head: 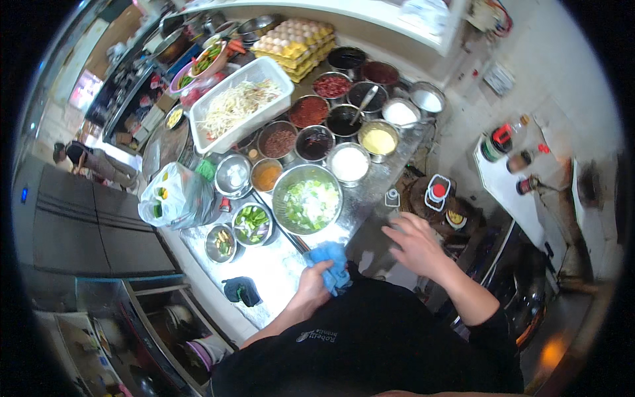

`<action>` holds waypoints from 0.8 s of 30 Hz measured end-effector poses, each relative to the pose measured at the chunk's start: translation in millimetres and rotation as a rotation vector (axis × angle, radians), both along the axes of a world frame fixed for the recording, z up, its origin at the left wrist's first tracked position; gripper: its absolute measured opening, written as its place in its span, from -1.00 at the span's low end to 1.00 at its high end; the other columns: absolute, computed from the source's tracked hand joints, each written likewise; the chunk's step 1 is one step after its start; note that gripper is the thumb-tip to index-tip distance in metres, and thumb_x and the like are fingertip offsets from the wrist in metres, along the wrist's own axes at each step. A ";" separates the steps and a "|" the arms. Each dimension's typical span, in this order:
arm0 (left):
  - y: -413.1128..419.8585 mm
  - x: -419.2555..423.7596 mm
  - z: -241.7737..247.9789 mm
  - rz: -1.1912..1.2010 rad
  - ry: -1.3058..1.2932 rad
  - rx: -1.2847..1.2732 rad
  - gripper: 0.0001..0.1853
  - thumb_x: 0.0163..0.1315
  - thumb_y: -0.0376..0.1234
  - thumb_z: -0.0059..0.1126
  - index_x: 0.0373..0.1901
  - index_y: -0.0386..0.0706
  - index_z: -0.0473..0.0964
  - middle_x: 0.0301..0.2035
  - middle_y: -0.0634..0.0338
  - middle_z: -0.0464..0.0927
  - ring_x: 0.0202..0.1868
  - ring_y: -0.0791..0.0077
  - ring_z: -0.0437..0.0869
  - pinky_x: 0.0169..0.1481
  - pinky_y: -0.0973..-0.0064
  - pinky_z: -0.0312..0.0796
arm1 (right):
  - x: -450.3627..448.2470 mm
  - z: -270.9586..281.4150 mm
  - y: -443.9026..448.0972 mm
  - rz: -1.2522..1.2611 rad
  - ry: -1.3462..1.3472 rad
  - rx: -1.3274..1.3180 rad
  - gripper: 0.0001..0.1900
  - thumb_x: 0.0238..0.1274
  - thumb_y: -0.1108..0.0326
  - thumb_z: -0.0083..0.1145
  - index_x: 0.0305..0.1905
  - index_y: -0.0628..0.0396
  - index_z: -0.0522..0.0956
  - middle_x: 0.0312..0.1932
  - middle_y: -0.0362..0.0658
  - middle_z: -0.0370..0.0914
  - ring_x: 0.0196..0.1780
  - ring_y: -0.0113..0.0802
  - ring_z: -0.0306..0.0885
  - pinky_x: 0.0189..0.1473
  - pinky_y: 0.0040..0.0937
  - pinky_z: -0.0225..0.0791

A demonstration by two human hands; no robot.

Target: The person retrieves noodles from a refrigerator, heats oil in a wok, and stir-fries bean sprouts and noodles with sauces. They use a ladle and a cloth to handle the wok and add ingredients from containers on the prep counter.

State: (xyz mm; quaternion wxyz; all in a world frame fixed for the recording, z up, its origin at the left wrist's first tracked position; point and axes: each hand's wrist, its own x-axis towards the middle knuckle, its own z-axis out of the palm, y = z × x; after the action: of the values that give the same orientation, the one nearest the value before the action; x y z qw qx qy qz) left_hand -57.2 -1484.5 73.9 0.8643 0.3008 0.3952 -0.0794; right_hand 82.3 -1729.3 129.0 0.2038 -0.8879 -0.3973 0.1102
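My left hand (314, 283) grips a crumpled blue cloth (332, 265) at the near edge of the metal table (283, 265). Raised to the right of the table, my right hand (414, 243) has its fingers apart and nothing in it; it is slightly blurred. Just beyond the cloth stands a steel bowl of chopped green and white vegetables (307, 199). Left of it are a bowl of sliced green peppers (252, 224) and a smaller bowl of cut pieces (221, 243). A dark cloth item (241, 291) lies near the table's left edge.
Several seasoning bowls, one of white powder (349, 163), crowd the table beyond. Behind are a white basket of bean sprouts (240, 106), stacked egg trays (297, 42) and a filled plastic bag (181, 196). Bottles (496, 141) stand on a right-hand shelf. Another person (94, 161) is far left.
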 end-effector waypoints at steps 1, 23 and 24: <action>11.0 -6.1 -4.3 0.059 0.030 0.003 -0.65 0.37 -0.44 -0.01 0.16 -0.37 0.43 -0.15 -0.12 0.62 -0.15 0.03 0.70 -0.03 0.09 0.60 | 11.6 -10.7 27.4 0.078 0.017 0.017 -0.44 0.17 0.30 0.34 0.32 0.08 0.54 0.35 0.03 0.41 0.51 0.08 0.22 0.50 0.05 0.14; 139.0 10.8 -104.8 0.210 0.132 -0.102 -0.75 0.37 -0.54 0.02 0.05 -0.39 0.43 -0.17 -0.05 0.68 -0.21 0.09 0.80 -0.06 0.10 0.70 | 63.1 -191.0 267.8 0.123 0.326 -0.104 -0.54 0.04 0.46 0.22 0.13 0.08 0.59 0.03 0.14 0.49 0.06 0.19 0.58 0.11 0.05 0.48; 142.3 7.7 -101.7 0.209 0.153 -0.095 -0.73 0.36 -0.55 0.01 0.08 -0.38 0.43 -0.18 -0.05 0.68 -0.21 0.08 0.79 -0.07 0.11 0.71 | 66.7 -190.4 266.5 0.116 0.359 -0.154 -0.55 0.05 0.45 0.22 0.13 0.10 0.60 0.03 0.15 0.51 0.06 0.18 0.58 0.12 0.05 0.49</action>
State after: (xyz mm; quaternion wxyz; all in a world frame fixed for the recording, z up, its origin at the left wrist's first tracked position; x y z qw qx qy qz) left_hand -49.5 -1342.2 -27.8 0.8484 0.2100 0.4850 -0.0302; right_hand 149.1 -1462.8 -61.3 0.1959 -0.8426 -0.3957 0.3082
